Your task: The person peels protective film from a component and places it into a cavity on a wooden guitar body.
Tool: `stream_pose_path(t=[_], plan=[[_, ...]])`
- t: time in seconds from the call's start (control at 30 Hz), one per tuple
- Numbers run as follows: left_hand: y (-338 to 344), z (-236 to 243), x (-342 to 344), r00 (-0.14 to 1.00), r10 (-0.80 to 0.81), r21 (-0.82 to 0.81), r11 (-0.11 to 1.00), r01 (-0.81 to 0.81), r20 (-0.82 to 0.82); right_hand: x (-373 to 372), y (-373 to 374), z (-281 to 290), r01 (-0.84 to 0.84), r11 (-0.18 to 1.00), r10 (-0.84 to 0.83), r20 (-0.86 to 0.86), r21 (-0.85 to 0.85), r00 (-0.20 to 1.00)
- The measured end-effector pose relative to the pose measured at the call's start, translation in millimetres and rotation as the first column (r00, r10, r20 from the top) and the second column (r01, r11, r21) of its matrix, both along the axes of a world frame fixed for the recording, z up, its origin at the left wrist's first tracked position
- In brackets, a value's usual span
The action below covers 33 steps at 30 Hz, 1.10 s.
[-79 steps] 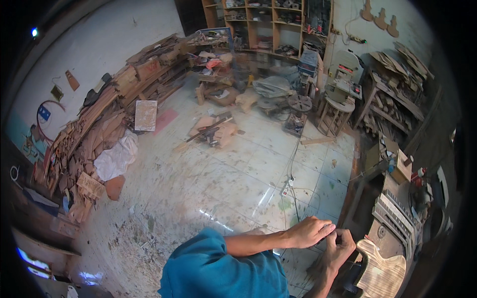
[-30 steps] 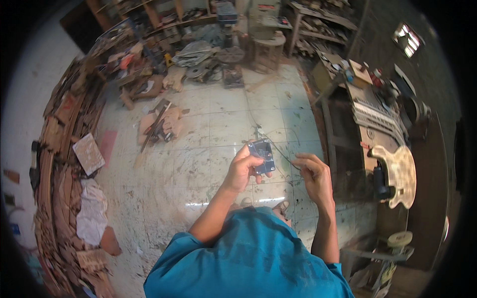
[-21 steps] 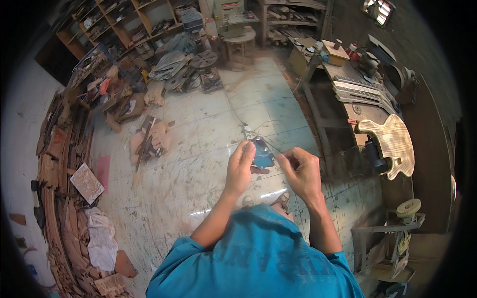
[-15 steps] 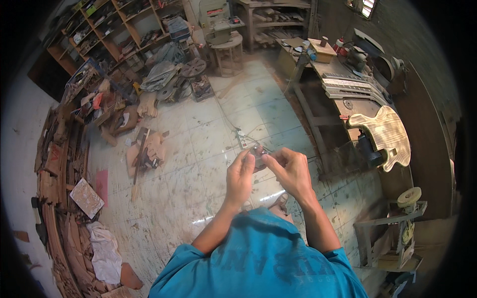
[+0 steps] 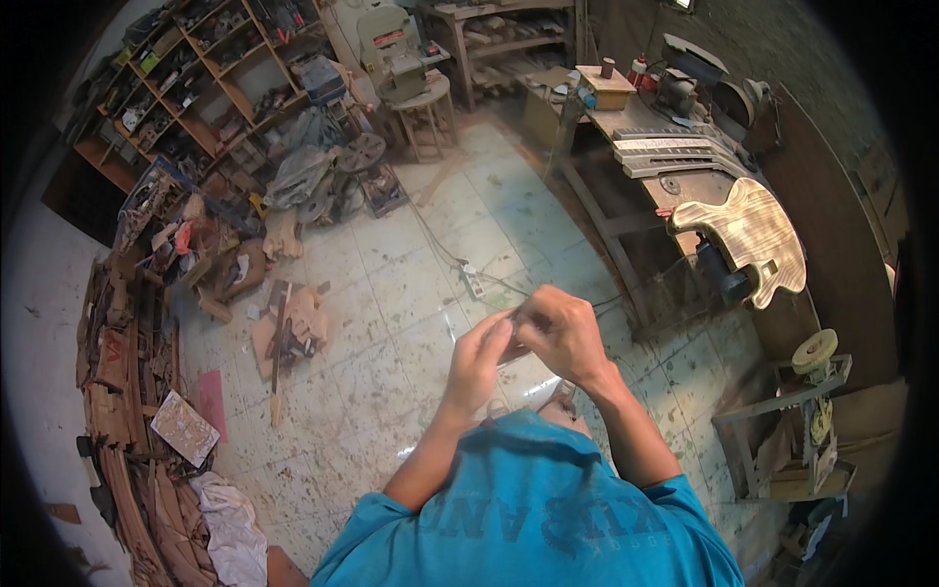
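The person's teal shirt (image 5: 528, 509) fills the lower edge, and both bare forearms rise from its sleeves to meet over the floor (image 5: 411, 293). The left hand (image 5: 476, 360) has its grip closed on a small flat thing (image 5: 514, 342), which sits between the two hands and is mostly hidden by fingers. The right hand (image 5: 565, 335) is bent over it with fingertips drawn together; whether that grip pinches the flat thing or something smaller cannot be told. Just beyond the hands a pale power strip (image 5: 471, 281) lies on the floor with dark cable running from it. To the right stands a grey frame with a round pale wheel (image 5: 815, 352) on top, and past it a wooden guitar body (image 5: 748, 230) rests at the near end of a tabletop (image 5: 700, 188), beside slotted grey strips (image 5: 675, 152). To the left are heaped wood offcuts (image 5: 127, 440) and a crumpled white cloth (image 5: 233, 533). Farthest off are a green-grey machine (image 5: 389, 54) on a round stool (image 5: 427, 103) and wooden shelving (image 5: 220, 68) packed with small items.
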State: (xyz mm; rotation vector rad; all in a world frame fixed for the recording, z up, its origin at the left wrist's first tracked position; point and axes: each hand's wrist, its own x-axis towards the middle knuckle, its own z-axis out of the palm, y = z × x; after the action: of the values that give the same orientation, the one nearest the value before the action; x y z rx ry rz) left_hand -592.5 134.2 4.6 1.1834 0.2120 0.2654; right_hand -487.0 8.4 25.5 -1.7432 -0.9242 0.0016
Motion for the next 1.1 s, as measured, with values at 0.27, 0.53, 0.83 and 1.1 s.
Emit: stream_pose_path(t=[0.27, 0.53, 0.83, 1.1], plan=[[2.9, 15.7, 2.0, 0.993, 0.114, 0.628, 0.774, -0.074, -0.023, -0.2, 0.2, -2.9, 0.146, 0.988, -0.15, 0.093, 0.051, 0.984], [1.9, 13.3, -0.6, 0.993, 0.108, 0.516, 0.853, -0.07, -0.044, 8.0, -3.4, -2.9, 0.28, 0.957, -0.283, 0.042, 0.08, 0.958], [12.9, -5.7, 1.9, 0.984, 0.176, 0.542, 0.83, -0.135, -0.026, 30.1, -19.1, 8.3, 0.003, 0.999, 0.013, -0.466, 0.035, 0.884], [9.7, -4.2, 7.8, 0.968, 0.222, 0.65, 0.72, -0.245, 0.119, 26.7, 8.4, 27.1, -0.069, 0.977, 0.075, 0.026, -0.202, 0.997]])
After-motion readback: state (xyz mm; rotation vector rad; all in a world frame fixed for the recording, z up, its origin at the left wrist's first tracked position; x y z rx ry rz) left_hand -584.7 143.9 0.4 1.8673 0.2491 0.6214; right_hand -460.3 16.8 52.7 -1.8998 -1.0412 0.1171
